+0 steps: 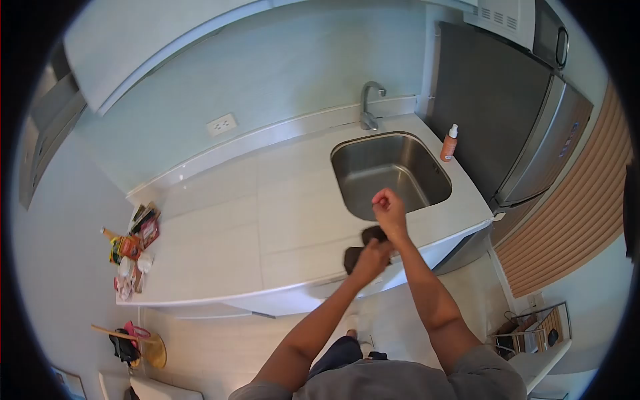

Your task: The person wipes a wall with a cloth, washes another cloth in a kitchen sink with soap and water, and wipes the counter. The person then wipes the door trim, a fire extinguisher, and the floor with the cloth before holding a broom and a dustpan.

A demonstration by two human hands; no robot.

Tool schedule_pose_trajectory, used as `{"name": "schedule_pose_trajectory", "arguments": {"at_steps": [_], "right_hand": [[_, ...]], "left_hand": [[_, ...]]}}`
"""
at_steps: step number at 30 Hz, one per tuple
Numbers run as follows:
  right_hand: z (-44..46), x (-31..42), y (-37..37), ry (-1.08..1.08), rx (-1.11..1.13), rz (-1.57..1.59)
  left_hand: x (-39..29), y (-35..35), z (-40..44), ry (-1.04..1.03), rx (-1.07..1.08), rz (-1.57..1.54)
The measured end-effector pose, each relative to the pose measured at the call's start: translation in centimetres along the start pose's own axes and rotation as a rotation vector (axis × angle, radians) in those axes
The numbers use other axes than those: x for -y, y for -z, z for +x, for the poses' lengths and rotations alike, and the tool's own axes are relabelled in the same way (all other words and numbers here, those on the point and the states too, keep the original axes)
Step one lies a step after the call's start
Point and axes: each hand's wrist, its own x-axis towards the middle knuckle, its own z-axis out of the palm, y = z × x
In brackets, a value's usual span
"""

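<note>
My left hand [375,261] is closed at the counter's front edge, a little blurred. It seems to grip a dark brown thing [352,259] that shows as two rounded parts, one on each side of my fingers; its kind is not clear. My right hand [390,210] is raised over the front rim of the steel sink [373,180], with fingers curled in toward the thumb. Whatever those fingers may hold is hidden. Both hands are close together, the left nearer my body.
A grey faucet [368,110] rises behind the sink. An orange spray bottle [449,143] stands to its right, beside the grey fridge [493,100]. Packets and jars [133,250] crowd the far left end of the white counter [213,220]. Cabinets hang overhead.
</note>
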Motion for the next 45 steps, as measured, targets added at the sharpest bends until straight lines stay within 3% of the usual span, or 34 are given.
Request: {"name": "schedule_pose_trajectory", "arguments": {"at_steps": [1, 4, 5, 7, 8, 9, 10, 11, 13, 14, 17, 19, 21, 23, 25, 27, 30, 35, 41, 43, 45], "right_hand": [[-0.5, 2.1, 0.2, 0.011, 0.017, 0.001], [-2.2, 10.6, 2.1, -0.156, 0.078, 0.385], [-2.9, 13.7, 2.9, -0.251, 0.105, 0.450], [-3.7, 15.1, 3.2, -0.088, 0.052, 0.517], [-4.1, 14.6, 2.7, 0.014, 0.014, 0.403], [-4.3, 13.4, 2.1, 0.116, -0.026, 0.289], [-4.1, 10.8, 2.7, 0.119, 0.208, -0.211], [-5.9, 12.0, 0.8, 0.125, 0.223, -0.204], [-11.0, 15.2, -3.2, -0.164, 0.515, -1.096], [-11.6, 11.5, -4.6, -0.226, 0.592, -0.828], [-20.7, 15.0, -13.7, -0.167, 0.443, -0.927], [-26.4, 18.3, -20.7, -0.239, 0.569, -0.944], [-30.5, 17.2, -27.3, -0.088, 0.937, -0.290], [-34.9, 23.4, -34.1, -0.184, 1.163, -0.033], [-38.8, 25.8, -40.3, -0.133, 1.257, 0.298], [-41.2, 29.6, -44.9, -0.365, 1.346, 0.524], [-43.0, 31.1, -51.8, -0.316, 1.410, 0.551], [-43.3, 34.9, -63.7, -0.324, 1.333, 0.542], [-47.2, 40.3, -80.9, -0.522, 1.369, 0.846], [-48.2, 43.2, -85.3, -0.698, 1.361, 0.946], [-48.9, 44.5, -89.6, -0.723, 1.401, 0.977]], "left_hand": [[-1.9, 0.0, -1.1, -0.003, -0.026, -0.106], [-3.5, 0.0, -5.1, 0.212, 0.183, -0.602], [-4.6, 1.5, -6.9, 0.252, 0.203, -0.530], [-6.2, 5.7, -10.7, 0.369, 0.261, -0.469], [-6.3, 7.2, -13.1, 0.243, 0.103, -0.434], [-6.3, 9.2, -15.2, 0.251, 0.088, -0.429], [-6.1, 11.6, -17.6, 0.274, 0.050, -0.379], [-5.7, 14.1, -20.2, 0.298, 0.014, -0.328], [-4.6, 19.6, -25.7, 0.383, -0.011, -0.363], [-4.0, 22.4, -28.6, 0.463, -0.101, -0.358], [-2.7, 30.1, -38.7, 0.602, -0.301, -0.376], [-2.0, 35.5, -44.1, 0.654, -0.426, -0.394], [-2.5, 40.5, -48.6, 0.764, -0.606, -0.373], [-2.4, 44.5, -51.6, 0.765, -0.673, -0.410], [-1.9, 48.0, -53.4, 0.755, -0.725, -0.453], [-1.4, 51.3, -54.7, 0.716, -0.777, -0.535], [1.0, 56.1, -56.1, 0.531, -0.808, -0.576], [7.9, 65.9, -60.7, 0.515, -0.790, -0.594], [14.8, 81.8, -65.9, 0.660, -0.812, -0.325], [17.1, 86.8, -67.7, 0.689, -0.816, -0.371], [20.6, 91.4, -69.8, 0.719, -0.807, -0.433]]}}
